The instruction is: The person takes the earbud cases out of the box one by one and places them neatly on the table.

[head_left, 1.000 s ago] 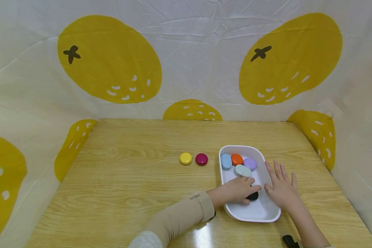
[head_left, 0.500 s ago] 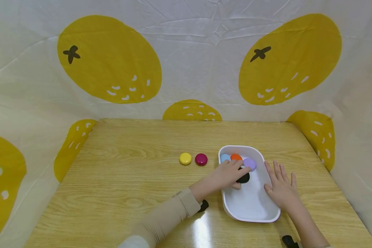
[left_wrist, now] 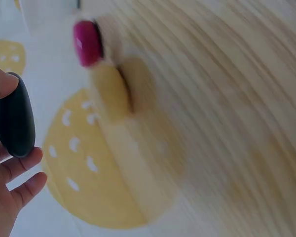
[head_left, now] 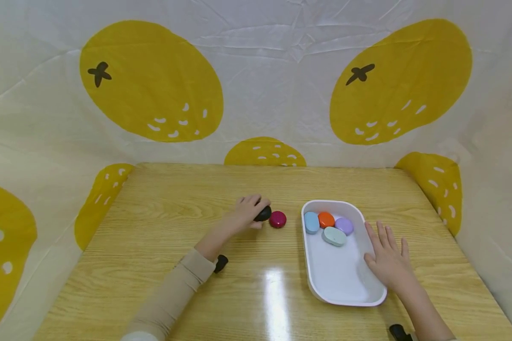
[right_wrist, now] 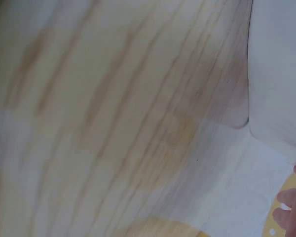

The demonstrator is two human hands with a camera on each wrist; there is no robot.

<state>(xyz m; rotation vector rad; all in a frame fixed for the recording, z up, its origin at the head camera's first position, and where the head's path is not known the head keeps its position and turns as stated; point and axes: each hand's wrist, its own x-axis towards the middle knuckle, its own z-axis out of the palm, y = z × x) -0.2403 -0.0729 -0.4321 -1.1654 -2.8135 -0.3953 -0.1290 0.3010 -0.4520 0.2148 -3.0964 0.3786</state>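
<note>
My left hand (head_left: 244,214) pinches a smooth black oval stone-like piece (left_wrist: 16,118) between thumb and fingers, above the table. In the left wrist view a yellow round piece (left_wrist: 110,93) lies beyond it; the head view hides that piece behind the hand. Just right of the held piece is a dark-pink round piece (head_left: 278,219). My right hand (head_left: 388,260) rests with straight fingers against the right side of a white tray (head_left: 347,289). Inside the tray lie a light-blue piece (head_left: 311,222), an orange piece (head_left: 326,219), a lilac piece (head_left: 344,226) and a pale-green piece (head_left: 334,236).
The wooden table (head_left: 153,237) stretches to a white cloth backdrop (head_left: 273,94) printed with yellow fruit shapes, which also hangs along both sides. A black wrist device (head_left: 398,332) shows at the lower right.
My left hand has lifted the black piece out of the tray and carried it left, over the yellow piece's spot. The right hand has stayed at the tray's side.
</note>
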